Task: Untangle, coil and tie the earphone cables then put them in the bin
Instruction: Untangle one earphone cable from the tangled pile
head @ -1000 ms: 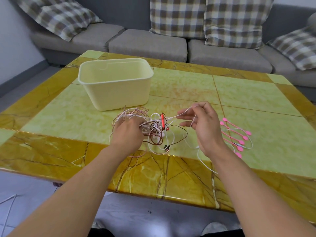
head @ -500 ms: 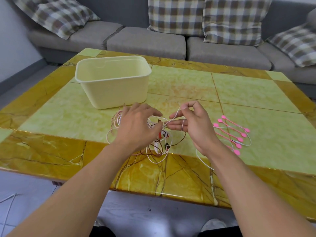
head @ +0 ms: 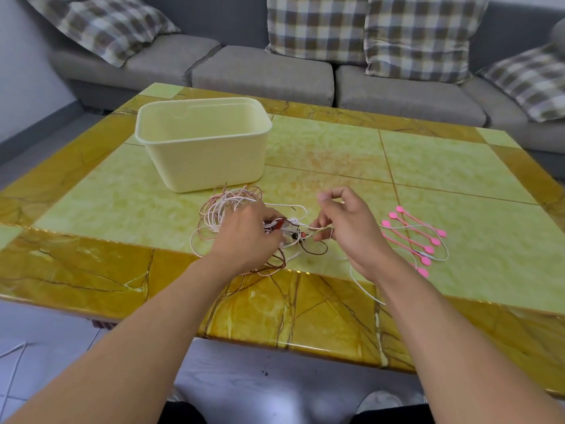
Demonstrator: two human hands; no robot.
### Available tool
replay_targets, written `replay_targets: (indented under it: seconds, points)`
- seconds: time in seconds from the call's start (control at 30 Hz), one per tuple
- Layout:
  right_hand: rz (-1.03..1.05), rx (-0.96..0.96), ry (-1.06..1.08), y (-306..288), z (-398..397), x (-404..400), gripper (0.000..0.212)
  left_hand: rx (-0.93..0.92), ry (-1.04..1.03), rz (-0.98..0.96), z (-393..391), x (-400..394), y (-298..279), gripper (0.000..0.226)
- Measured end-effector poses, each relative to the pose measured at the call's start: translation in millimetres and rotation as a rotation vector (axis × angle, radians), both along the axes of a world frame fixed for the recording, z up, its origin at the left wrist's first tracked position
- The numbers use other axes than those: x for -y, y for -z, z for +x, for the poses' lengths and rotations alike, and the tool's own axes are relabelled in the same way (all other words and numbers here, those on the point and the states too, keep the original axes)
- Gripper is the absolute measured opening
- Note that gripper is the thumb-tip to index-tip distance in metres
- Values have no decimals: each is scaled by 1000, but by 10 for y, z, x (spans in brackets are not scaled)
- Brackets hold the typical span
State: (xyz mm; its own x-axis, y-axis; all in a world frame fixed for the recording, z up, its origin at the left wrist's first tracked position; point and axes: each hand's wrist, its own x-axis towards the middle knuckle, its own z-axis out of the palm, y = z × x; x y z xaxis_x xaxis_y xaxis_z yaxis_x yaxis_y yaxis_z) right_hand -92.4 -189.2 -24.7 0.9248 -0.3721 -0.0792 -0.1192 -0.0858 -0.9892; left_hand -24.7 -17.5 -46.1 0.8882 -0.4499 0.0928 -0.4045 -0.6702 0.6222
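A tangle of white, pink and brown earphone cables [head: 232, 206] lies on the table in front of the cream bin [head: 204, 160]. My left hand [head: 247, 240] sits on the tangle and grips its middle, hiding part of it. My right hand [head: 348, 228] is just right of the tangle, fingers curled, pinching a white cable whose strand trails past the wrist toward the table's near edge. Several pink cable ties [head: 412, 237] lie in a row to the right of my right hand, with a white cable looped across them.
The green and yellow marble table [head: 458, 185] spreads wide around the work. A grey sofa [head: 263, 71] with plaid cushions stands behind it. A white cable lies on the floor [head: 15, 359] at the lower left.
My left hand has dropped lower onto the tangle and taken hold of its middle. My right hand has moved slightly right and down, still pinching the white cable.
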Motion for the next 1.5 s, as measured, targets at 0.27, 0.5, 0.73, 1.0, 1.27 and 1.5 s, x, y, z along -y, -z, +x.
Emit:
replay_targets:
  seconds: [0.27, 0.5, 0.73, 1.0, 1.27, 1.5]
  points:
    - [-463, -125, -144, 102, 13, -10, 17, -21, -7, -108, 38, 0, -12, 27]
    - [-538, -36, -131, 63, 15, -18, 7, -158, 39, -154, 4, -2, -30, 18]
    - [-572, -68, -146, 89, 14, -24, 4, -133, -8, -327, 47, -11, 32, 11]
    - [-603, -42, -149, 90, -14, -22, 3, -151, 55, -264, 49, -23, 40, 4]
    - [-764, -83, -72, 124, 4, -22, 13, -83, 48, -67, 50, -1, 30, 20]
    - [-819, -9, 7, 92, 3, -43, 13, -91, 23, 4, 66, -8, 8, 18]
